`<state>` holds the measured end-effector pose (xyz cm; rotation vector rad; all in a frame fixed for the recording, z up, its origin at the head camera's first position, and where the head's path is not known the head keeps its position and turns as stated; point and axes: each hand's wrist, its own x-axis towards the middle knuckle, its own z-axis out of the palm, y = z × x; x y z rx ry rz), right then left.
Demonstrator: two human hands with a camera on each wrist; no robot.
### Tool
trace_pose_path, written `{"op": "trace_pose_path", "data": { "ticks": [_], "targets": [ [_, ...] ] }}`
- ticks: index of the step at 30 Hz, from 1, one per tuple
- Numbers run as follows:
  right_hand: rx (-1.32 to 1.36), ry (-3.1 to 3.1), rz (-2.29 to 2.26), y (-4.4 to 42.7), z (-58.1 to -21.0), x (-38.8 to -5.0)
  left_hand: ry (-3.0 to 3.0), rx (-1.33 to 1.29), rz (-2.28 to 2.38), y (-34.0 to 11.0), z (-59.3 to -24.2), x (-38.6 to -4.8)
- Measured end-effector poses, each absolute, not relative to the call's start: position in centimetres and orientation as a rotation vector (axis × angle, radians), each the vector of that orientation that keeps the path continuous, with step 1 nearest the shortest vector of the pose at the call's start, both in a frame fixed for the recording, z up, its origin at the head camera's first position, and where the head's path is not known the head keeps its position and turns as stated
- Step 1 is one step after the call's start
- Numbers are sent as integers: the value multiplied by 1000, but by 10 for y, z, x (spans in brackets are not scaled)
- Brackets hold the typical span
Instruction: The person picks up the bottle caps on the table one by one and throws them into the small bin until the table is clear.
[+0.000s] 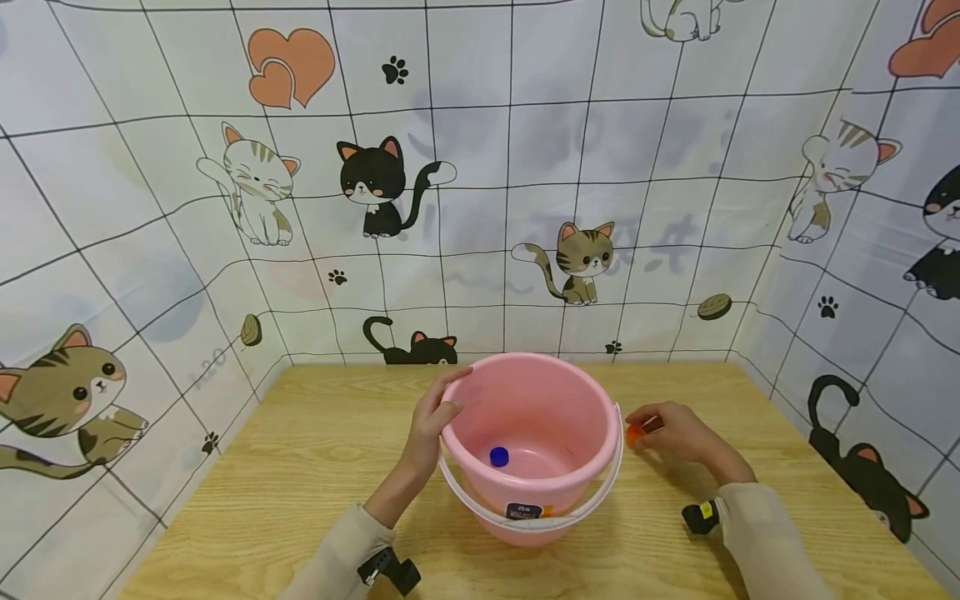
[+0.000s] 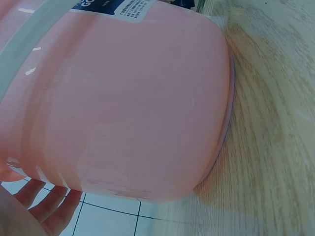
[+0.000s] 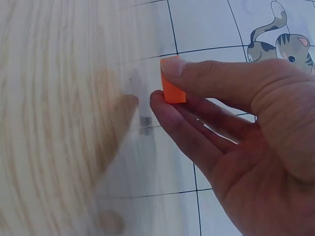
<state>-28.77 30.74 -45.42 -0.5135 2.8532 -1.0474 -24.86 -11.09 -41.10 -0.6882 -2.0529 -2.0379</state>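
A pink bucket (image 1: 525,483) stands upright on the wooden table, its white handle (image 1: 546,525) hanging down at the front. My left hand (image 1: 433,417) grips the bucket's left rim, thumb at the inside and fingers along the outer wall; in the left wrist view those fingers (image 2: 64,211) touch the pink side. Inside the bucket, at the bottom, lies a small blue piece (image 1: 498,457). To the right of the bucket, my right hand (image 1: 678,432) pinches a small orange block (image 3: 173,81) between thumb and fingertips, held above the table.
The wooden table (image 1: 322,483) meets a cloth backdrop (image 1: 472,275) with printed cats and grid lines at the back and sides. A dark label (image 1: 523,511) is on the bucket's front. Black cameras are strapped to both wrists.
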Motion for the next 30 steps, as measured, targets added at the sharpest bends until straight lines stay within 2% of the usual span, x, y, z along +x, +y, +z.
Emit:
{"op": "trace_pose_path", "data": {
  "ticks": [30],
  "targets": [
    [-727, 2889, -997, 298, -434, -285, -2059, -693, -2037, -112, -413, -250]
  ]
}}
